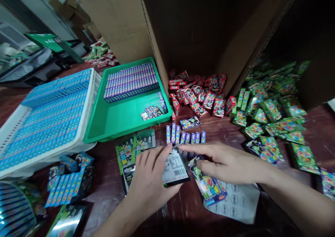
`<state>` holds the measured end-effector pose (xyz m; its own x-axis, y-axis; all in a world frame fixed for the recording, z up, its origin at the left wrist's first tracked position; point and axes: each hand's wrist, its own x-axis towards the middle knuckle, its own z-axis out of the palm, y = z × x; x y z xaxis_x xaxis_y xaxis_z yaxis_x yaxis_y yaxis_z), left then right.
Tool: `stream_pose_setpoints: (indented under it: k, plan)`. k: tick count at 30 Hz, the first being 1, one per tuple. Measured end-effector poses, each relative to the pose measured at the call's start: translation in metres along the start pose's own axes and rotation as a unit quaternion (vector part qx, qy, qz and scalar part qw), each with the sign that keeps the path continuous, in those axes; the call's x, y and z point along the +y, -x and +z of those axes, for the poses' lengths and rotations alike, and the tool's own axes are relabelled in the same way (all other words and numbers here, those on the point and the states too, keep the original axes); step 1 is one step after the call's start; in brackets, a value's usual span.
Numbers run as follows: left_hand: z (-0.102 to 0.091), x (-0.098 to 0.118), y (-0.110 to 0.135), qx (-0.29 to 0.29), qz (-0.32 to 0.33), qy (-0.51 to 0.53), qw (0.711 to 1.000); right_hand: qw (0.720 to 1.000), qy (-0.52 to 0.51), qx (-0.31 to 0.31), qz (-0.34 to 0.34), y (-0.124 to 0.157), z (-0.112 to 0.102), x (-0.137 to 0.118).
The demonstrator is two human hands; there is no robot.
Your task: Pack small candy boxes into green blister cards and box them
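My left hand point(149, 176) lies over a black flat packet point(175, 168) whose white label with a barcode faces up, and its fingers pinch the packet's upper edge. My right hand point(225, 162) reaches in from the right with the forefinger stretched toward the packet's top edge, other fingers curled over a colourful flat packet point(209, 188). Just beyond the fingers stands a short row of small purple boxes point(184, 135) on the dark red table point(110, 191). Green flat packets point(134, 146) lie under and left of my left hand.
A green tray point(123, 118) holds rows of purple boxes; a white crate point(86, 125) to its left is full of blue boxes. Loose blue boxes point(65, 184) lie front left. Red packs point(199, 94) and green packs point(272, 115) spill from big cardboard boxes point(209, 31). A white sticker sheet point(240, 202) lies front right.
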<state>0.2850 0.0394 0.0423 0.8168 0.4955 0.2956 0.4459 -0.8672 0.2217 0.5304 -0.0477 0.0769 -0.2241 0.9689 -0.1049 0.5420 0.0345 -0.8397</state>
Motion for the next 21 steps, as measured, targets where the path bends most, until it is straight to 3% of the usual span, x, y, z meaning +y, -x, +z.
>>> stream_pose_setpoints:
  k: [7, 9, 15, 18, 21]
  plan:
    - [-0.001, 0.007, 0.008, -0.002, -0.024, 0.016, 1.0, 0.974, -0.114, 0.193, 0.027, 0.011, 0.017, 0.006]
    - [-0.001, 0.008, 0.009, 0.002, -0.028, 0.009, 1.0, 0.975, -0.106, 0.188, 0.045, 0.013, 0.02, 0.006]
    - [-0.003, 0.006, 0.009, -0.028, 0.006, 0.01, 1.0, 0.992, -0.083, 0.086, 0.049, 0.019, 0.017, 0.004]
    - [-0.007, 0.006, 0.007, -0.06, 0.038, 0.016, 0.997, 0.987, -0.107, 0.103, 0.057, 0.018, 0.017, 0.005]
    - [-0.005, 0.006, 0.007, -0.052, 0.03, 0.019, 0.998, 0.98, -0.129, 0.14, 0.052, 0.012, 0.025, 0.005]
